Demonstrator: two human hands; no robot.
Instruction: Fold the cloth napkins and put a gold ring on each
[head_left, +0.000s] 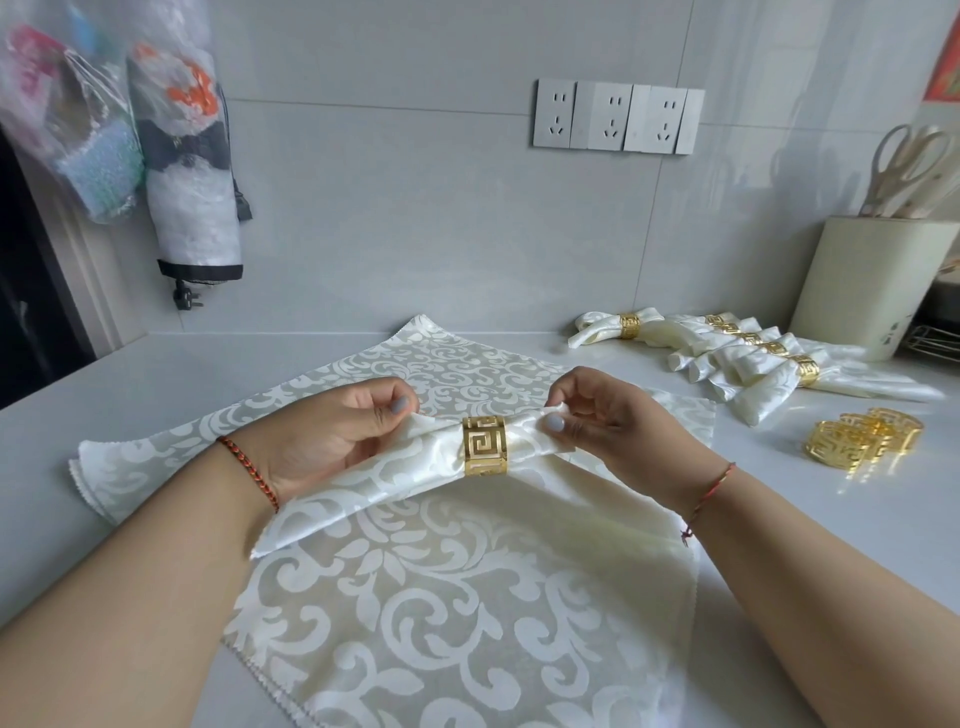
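A folded cream damask napkin (363, 493) is held above the counter with a gold ring (485, 445) around its middle. My left hand (332, 431) pinches the napkin just left of the ring. My right hand (608, 421) pinches the cloth just right of the ring. Beneath them lie flat unfolded napkins (441, 613) spread over the counter. Several finished napkins with gold rings (748, 358) lie in a row at the back right. Loose gold rings (862, 439) sit in a small group at the right.
A cream utensil holder (867, 280) with scissors stands at the far right by a wire rack. Plastic bags (156, 156) hang on the left wall. Wall sockets (618, 117) sit on the tiled back wall. The white counter (156, 374) reaches left.
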